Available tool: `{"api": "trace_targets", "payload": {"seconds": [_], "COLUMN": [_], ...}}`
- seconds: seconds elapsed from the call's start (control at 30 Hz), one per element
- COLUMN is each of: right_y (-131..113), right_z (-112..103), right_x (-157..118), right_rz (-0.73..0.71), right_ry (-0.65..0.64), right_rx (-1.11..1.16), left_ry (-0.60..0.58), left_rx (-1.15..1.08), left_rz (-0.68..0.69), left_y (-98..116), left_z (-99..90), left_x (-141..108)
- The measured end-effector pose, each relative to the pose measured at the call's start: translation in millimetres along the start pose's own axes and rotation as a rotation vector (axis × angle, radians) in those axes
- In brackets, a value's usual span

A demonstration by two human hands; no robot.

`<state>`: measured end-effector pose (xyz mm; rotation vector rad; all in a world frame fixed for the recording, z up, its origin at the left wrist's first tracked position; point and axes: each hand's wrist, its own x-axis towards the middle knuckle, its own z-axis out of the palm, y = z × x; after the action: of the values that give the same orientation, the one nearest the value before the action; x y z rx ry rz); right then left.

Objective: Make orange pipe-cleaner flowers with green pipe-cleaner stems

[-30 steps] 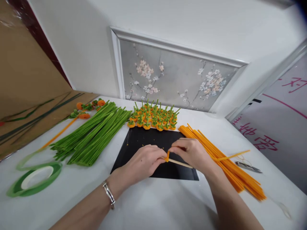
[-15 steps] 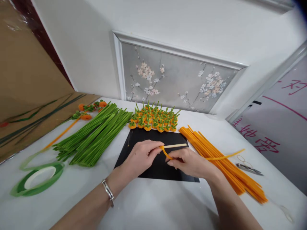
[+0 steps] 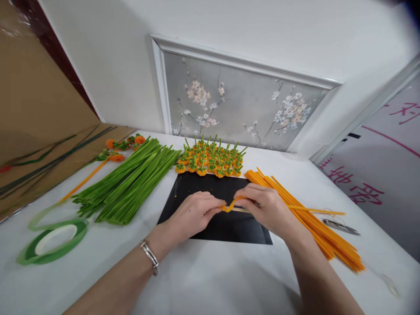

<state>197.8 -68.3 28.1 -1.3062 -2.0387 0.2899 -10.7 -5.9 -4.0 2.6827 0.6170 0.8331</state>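
Left hand [image 3: 193, 213], right hand [image 3: 269, 209], pinched orange strip [image 3: 229, 208]

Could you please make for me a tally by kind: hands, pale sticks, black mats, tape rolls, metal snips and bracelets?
Left hand and right hand: 2
Pale stick: 1
Black mat: 1
Green tape roll: 1
Metal snips: 1
Bracelet: 1
Total: 7

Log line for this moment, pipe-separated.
left hand: pinches stick | right hand: holds orange strip | strip: curled around stick | black mat: below hands
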Motion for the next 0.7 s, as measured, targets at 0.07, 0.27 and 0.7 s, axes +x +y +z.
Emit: {"api": "trace_targets", "payload": {"seconds": [0.07,0.27,0.7], "right_y": [5,21,17], "right_z": [0,-2,18], "right_x": [0,1,-4], "right_rz": [0.021,0.168,0.181], "right_ry": [0.017,-0.089,-0.396], "right_rx": [0.047,0.121,0.155], "left_ry": [-0.049,-0.030,0.205], "left_rx": [0.002,-0.036,-0.050], "left_rz": [0.031,0.120,0.023], "left_y": [4,9,8], "left_z": [-0.1,4.0,0.6], "left_x": [1,1,1]}}
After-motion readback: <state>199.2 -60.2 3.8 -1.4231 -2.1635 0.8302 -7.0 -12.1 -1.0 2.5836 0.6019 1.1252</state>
